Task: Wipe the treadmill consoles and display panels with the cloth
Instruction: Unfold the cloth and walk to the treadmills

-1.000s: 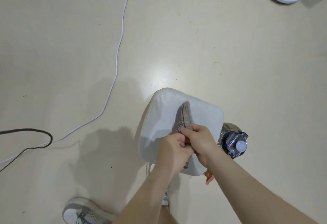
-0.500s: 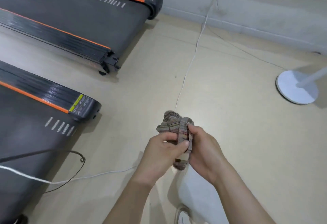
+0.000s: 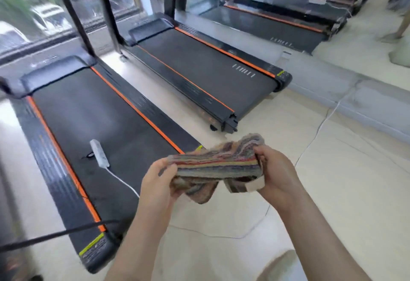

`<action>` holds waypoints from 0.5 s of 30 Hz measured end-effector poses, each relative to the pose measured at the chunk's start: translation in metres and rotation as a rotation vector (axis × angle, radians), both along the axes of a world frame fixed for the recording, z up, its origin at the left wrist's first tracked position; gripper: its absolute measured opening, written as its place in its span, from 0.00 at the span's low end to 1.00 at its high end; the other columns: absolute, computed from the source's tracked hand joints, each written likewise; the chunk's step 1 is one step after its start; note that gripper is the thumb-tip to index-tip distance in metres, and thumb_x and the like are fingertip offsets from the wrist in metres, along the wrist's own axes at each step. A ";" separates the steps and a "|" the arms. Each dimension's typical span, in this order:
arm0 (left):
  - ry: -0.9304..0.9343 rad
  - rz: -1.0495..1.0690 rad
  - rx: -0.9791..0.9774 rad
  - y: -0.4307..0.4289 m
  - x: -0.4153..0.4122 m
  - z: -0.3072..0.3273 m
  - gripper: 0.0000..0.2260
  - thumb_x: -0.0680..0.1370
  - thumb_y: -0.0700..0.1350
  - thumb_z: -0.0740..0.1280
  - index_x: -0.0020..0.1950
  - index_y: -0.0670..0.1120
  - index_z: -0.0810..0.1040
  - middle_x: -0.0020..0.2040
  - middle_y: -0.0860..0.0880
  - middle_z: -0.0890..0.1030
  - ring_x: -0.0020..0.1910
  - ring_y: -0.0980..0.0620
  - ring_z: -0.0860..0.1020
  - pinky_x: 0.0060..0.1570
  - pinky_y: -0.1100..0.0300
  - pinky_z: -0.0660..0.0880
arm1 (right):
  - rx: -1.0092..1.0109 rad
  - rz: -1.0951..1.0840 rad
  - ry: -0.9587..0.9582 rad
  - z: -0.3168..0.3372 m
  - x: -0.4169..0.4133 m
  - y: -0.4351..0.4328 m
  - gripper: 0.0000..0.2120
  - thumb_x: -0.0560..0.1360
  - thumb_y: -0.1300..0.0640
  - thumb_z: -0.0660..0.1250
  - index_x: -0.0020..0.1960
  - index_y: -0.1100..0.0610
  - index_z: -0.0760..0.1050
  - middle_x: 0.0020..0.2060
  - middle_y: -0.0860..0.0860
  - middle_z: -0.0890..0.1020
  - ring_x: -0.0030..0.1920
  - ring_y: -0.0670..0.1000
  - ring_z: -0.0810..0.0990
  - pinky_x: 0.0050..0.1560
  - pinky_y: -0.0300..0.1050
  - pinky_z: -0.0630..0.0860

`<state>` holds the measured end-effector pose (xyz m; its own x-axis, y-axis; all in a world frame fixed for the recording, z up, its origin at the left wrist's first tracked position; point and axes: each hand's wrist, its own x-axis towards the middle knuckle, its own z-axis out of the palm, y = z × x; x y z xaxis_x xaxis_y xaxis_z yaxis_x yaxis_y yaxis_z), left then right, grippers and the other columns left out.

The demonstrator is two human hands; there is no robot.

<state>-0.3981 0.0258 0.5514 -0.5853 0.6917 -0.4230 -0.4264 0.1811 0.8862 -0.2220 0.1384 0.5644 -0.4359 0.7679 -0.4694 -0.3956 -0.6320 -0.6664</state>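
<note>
A bunched terry cloth with multicoloured stripes [image 3: 218,165] hangs in the air between the person's two hands, above the pale beige floor [image 3: 332,192] and just off the rear corner of the nearer treadmill. The left hand [image 3: 158,183] has its fingers curled round the cloth's left end, and the right hand [image 3: 277,176] clamps the right end with the thumb on top and the fingers wrapped beneath. The cloth is drawn out lengthwise between them, which looks like a way to spread or refold it into a flat pad before wiping. The nearer black treadmill with orange side stripes [image 3: 93,125] lies to the left, and a white power strip [image 3: 99,153] rests on its belt with a white lead trailing off toward the hands. A second, matching black treadmill [image 3: 199,67] stands beyond it, parallel and near a mirrored wall [image 3: 288,3]. Dark metal uprights [image 3: 73,14] rise from the front ends of both machines by the window, but the consoles and display panels they carry are above the top edge and out of view. As I judge it, no wiping has begun, since the cloth touches nothing but the hands. The next move calls for walking to the front of a machine, minding a thin white cable [image 3: 317,129] on the floor.
</note>
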 end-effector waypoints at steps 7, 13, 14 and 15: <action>0.532 -0.038 -0.178 -0.019 -0.061 0.044 0.20 0.74 0.34 0.66 0.60 0.55 0.72 0.51 0.53 0.80 0.51 0.59 0.77 0.48 0.59 0.72 | 0.464 0.330 -0.192 0.078 -0.079 -0.005 0.13 0.82 0.58 0.60 0.53 0.64 0.81 0.46 0.60 0.83 0.45 0.55 0.80 0.47 0.46 0.78; 0.460 -0.328 0.179 0.045 -0.066 0.117 0.11 0.82 0.47 0.60 0.52 0.50 0.82 0.47 0.52 0.84 0.49 0.54 0.81 0.54 0.56 0.76 | 0.635 0.511 -0.184 0.123 -0.100 0.033 0.10 0.79 0.68 0.60 0.54 0.65 0.79 0.44 0.60 0.81 0.42 0.55 0.79 0.46 0.46 0.77; 0.437 -0.283 0.204 0.058 -0.069 0.123 0.11 0.82 0.47 0.60 0.47 0.49 0.83 0.43 0.51 0.83 0.45 0.52 0.80 0.51 0.55 0.77 | 0.656 0.501 -0.199 0.127 -0.101 0.045 0.10 0.79 0.69 0.60 0.53 0.65 0.79 0.44 0.60 0.82 0.43 0.55 0.79 0.47 0.48 0.76; 0.411 -0.223 0.222 0.071 -0.075 0.126 0.12 0.82 0.47 0.61 0.43 0.48 0.81 0.39 0.50 0.81 0.41 0.51 0.78 0.48 0.54 0.76 | 0.700 0.490 -0.237 0.129 -0.103 0.059 0.11 0.78 0.70 0.59 0.52 0.63 0.80 0.44 0.59 0.82 0.43 0.55 0.80 0.47 0.48 0.76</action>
<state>-0.4731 0.0970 0.6774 -0.5005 0.8655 -0.0176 -0.0071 0.0162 0.9998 -0.3247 0.1969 0.6936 -0.7419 0.6655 -0.0821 0.0104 -0.1110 -0.9938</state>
